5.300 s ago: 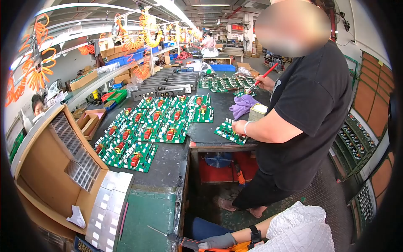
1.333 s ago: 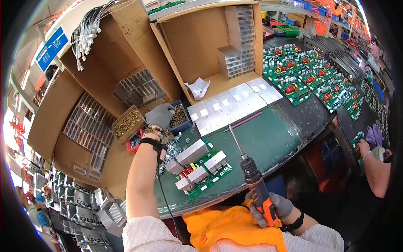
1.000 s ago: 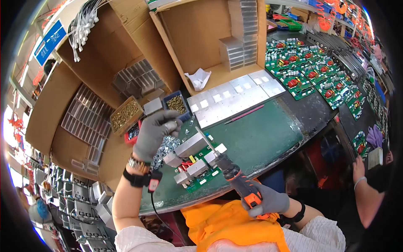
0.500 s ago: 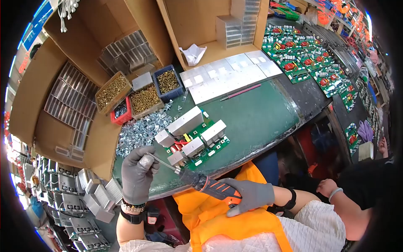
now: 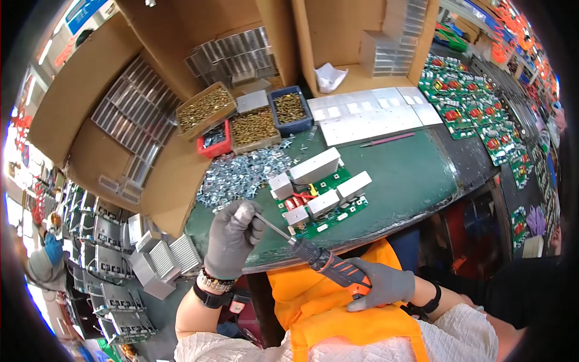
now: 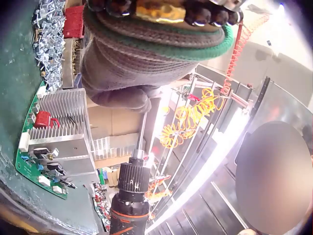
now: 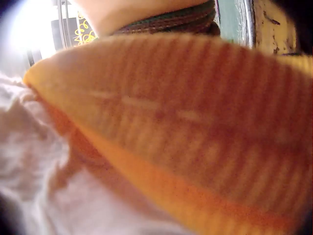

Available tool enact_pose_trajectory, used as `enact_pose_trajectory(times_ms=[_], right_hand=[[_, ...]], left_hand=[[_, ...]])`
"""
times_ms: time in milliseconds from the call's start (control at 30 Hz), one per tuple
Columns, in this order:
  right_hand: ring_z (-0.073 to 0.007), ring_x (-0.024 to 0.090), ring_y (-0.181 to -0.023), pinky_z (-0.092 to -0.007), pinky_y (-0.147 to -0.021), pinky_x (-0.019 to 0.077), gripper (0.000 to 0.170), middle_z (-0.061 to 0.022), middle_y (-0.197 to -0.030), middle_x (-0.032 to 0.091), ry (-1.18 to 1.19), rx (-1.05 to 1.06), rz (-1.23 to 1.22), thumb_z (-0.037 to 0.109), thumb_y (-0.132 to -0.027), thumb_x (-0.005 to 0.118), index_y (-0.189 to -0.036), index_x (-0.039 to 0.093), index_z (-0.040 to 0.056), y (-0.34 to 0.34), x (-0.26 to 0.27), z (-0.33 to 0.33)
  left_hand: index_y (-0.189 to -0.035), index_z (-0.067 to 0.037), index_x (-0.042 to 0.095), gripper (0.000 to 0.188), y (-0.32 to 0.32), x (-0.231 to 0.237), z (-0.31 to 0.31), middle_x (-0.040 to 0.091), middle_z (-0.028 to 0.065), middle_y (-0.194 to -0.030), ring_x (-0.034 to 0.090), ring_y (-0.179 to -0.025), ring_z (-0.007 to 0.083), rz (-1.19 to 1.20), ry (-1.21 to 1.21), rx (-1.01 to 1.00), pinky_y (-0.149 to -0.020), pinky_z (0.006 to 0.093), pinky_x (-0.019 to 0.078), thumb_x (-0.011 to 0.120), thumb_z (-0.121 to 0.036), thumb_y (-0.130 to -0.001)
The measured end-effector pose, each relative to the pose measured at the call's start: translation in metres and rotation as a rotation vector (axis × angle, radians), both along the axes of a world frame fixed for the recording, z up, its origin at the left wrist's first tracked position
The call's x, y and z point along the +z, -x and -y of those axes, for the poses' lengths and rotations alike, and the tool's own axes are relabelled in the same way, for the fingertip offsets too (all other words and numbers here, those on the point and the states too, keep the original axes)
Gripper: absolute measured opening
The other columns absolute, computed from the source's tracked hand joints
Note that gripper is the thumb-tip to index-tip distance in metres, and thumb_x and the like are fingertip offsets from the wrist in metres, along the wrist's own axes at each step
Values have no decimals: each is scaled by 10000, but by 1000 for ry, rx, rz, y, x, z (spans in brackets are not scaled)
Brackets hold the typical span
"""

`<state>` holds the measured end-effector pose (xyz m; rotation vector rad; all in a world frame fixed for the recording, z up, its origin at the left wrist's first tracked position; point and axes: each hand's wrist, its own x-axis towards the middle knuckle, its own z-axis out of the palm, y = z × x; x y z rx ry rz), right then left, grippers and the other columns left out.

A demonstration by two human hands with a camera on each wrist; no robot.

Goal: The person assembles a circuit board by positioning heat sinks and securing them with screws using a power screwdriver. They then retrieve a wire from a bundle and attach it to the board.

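Observation:
In the head view my gloved right hand [image 5: 383, 282] grips the orange-and-black electric screwdriver [image 5: 339, 269] low over the apron [image 5: 356, 326]. Its long bit [image 5: 277, 229] points up to the left. My gloved left hand [image 5: 232, 235] has curled fingers pinching at the bit's tip; the left wrist view shows the shaft [image 6: 142, 134] running up to those fingertips, which hide whatever sits there. Beside the hands, a green circuit board [image 5: 357, 208] with several grey heat sinks [image 5: 316, 166] lies on the green bench. Apron cloth [image 7: 171, 122] blocks most of the right wrist view.
Loose metal clips [image 5: 241, 175] are heaped behind the left hand. Past them stand a red bin [image 5: 215, 150], a blue bin [image 5: 296, 130] and trays of brass-coloured screws [image 5: 252, 127]. Aluminium plates [image 5: 362, 128] and a pink pen [image 5: 389, 139] lie farther back, with assembled boards [image 5: 458, 114] at right.
My left hand has come back from the screw bins to the screwdriver's tip. The screwdriver has swung from upright to tilted left, and over the last half second both hands have barely moved.

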<state>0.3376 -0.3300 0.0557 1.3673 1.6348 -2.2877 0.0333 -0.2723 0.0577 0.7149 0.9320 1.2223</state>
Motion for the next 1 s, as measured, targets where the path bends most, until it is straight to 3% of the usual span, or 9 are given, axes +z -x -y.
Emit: enact_pose_trajectory(times_ms=[233, 433, 533, 600, 667, 733, 800, 933, 1000], right_hand=[[-150, 583, -856, -281, -757, 497, 932, -83, -1020, 584, -71, -16, 21, 337, -666, 859, -1389, 352, 40, 6, 0, -1], [-153, 562, -900, -275, -802, 482, 925, -82, -1046, 562, -18, -27, -75, 342, -679, 844, -1389, 341, 27, 4, -6, -1], [-145, 545, -930, -265, -819, 467, 906, -79, -1072, 549, -8, -32, -154, 334, -676, 844, -1374, 357, 24, 8, -9, 0], [-149, 544, -932, -270, -826, 464, 903, -82, -1077, 547, 42, -63, -166, 342, -667, 849, -1365, 371, 24, 12, -8, 0], [-148, 545, -933, -272, -828, 464, 896, -79, -1077, 550, 43, -28, -146, 345, -664, 852, -1356, 382, 25, 10, -15, 0], [-147, 546, -933, -274, -830, 465, 889, -77, -1077, 554, 18, 42, -149, 349, -661, 855, -1348, 393, 27, 11, -23, -1], [-112, 560, -792, -267, -712, 484, 807, -29, -916, 579, -44, -68, -193, 220, -659, 863, -1297, 408, 29, 7, -27, 3], [-122, 552, -914, -268, -821, 472, 905, -47, -1043, 581, 57, -156, -190, 273, -647, 881, -1356, 386, 6, -12, -40, 7], [-100, 554, -892, -258, -810, 476, 903, -31, -1017, 591, 49, -261, -214, 190, -632, 891, -1356, 385, 3, -20, -44, 8]], left_hand=[[-979, 2, 592, 253, 6, 0, -2, 586, 23, -722, 519, -597, 90, 0, 32, 17, -543, 213, 416, 618, -246, -939], [-1012, 24, 617, 216, 14, 14, -4, 626, 46, -761, 564, -651, 105, -407, -12, -53, -598, 230, 452, 618, -176, -928], [-1032, 19, 614, 194, 21, -11, -3, 628, 46, -761, 566, -651, 108, -72, -36, -51, -601, 232, 455, 593, -146, -933], [-1048, 8, 612, 207, 18, -16, -2, 627, 43, -758, 567, -653, 105, -73, -15, -18, -603, 225, 457, 603, -164, -933], [-1053, 10, 609, 235, 18, -10, -3, 624, 42, -760, 570, -661, 99, -293, 40, -13, -607, 218, 461, 614, -193, -935], [-1114, 30, 595, 248, 19, -7, -2, 624, 48, -834, 582, -711, 99, -281, 78, -51, -642, 225, 481, 579, -144, -938], [-1198, 40, 560, 399, 16, 9, -6, 627, 50, -860, 595, -744, 117, -417, -3, -202, -694, 217, 474, 652, -217, -906], [-1269, 28, 529, 469, 40, 6, -38, 632, 37, -912, 597, -798, 121, -593, -184, -181, -744, 225, 478, 690, -158, -870], [-1261, 4, 541, 448, 76, -6, -68, 636, 31, -907, 589, -825, 109, -1042, -424, -49, -747, 233, 479, 689, -88, -849]])
